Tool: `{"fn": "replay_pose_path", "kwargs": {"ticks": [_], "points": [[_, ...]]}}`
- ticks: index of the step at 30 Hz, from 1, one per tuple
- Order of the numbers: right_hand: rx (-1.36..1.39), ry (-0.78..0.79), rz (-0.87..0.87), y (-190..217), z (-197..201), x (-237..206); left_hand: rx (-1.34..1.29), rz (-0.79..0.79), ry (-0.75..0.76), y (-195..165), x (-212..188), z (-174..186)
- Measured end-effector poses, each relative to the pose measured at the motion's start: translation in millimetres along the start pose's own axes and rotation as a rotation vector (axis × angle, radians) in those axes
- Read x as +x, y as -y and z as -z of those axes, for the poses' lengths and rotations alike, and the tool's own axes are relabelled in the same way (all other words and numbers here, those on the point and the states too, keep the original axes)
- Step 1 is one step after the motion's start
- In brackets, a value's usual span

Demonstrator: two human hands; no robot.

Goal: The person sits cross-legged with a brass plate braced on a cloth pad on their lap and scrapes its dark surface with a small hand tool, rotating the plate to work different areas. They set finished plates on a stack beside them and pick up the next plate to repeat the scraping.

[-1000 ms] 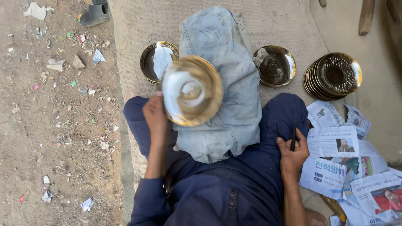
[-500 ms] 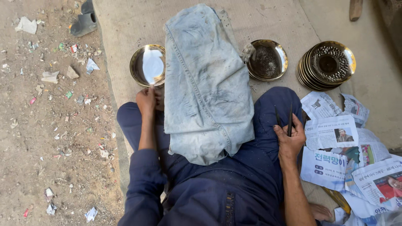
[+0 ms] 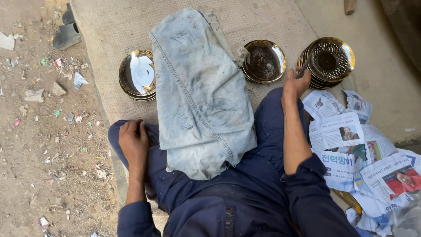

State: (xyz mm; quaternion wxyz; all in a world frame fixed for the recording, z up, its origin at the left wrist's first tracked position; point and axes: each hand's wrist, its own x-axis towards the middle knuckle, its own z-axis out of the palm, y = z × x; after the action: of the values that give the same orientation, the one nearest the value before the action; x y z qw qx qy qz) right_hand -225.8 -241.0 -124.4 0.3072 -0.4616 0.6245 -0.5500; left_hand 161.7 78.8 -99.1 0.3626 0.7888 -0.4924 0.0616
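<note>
1. Litter [image 3: 48,114] on bare dirt, well out past the L hand; a dark shoe [image 3: 66,33] lies far ahead of it. Looks like scrap swept off the mat.
2. L hand [image 3: 133,140] rests palm-down on the L knee, fingers loosely curled, holding nothing. Seems parked there as a prop while the other arm reaches.
3. Left plates [image 3: 137,74]: short shiny stack on the mat [image 3: 109,26], ahead of the L hand, just beside the cloth. Within easy arm's reach, prob. a set-down pile.
4. Denim cloth [image 3: 199,96], dirty, draped over the lap and out onto the mat, between the two hands. Likely a lap pad to shield the blue trousers.
5. Dull bowl [image 3: 263,61], dark gritty stuff inside, ahead and just inboard of the R hand, a rag scrap at its rim.
6. R hand [image 3: 296,83] stretched fwd, fingers curled at the near rim of the tall stack [image 3: 329,61], touching it. Firm grip or mere touch: can't tell, fingertips hidden.
7. Tall stack sits just beyond the R hand, patterned plate on top, piled neat so one comes off easily.
8. Newspapers [image 3: 346,145] spread outboard of the R forearm, beside the knee; prob. wrapping sheets kept close.
</note>
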Motion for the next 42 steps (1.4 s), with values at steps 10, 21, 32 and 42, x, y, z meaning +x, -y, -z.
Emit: {"fn": "replay_pose_path", "kwargs": {"ticks": [10, 21, 32, 42], "points": [[-0.497, 0.311, -0.290, 8.2, -11.5, 27.0, 0.053, 0.120, 0.056, 1.1, 19.4, -18.5], [-0.414, -0.042, 0.210, 2.6, -0.1, 8.7, 0.011, 0.102, 0.024, -3.0, 13.0, -18.8], [-0.430, -0.028, 0.857, 29.2, 26.0, -54.5, -0.029, 0.100, 0.026, -5.2, 13.0, -16.8], [-0.393, 0.003, 0.669, 8.2, 37.9, -63.4, 0.058, 0.135, -0.009, -1.0, 3.2, -20.0]]}}
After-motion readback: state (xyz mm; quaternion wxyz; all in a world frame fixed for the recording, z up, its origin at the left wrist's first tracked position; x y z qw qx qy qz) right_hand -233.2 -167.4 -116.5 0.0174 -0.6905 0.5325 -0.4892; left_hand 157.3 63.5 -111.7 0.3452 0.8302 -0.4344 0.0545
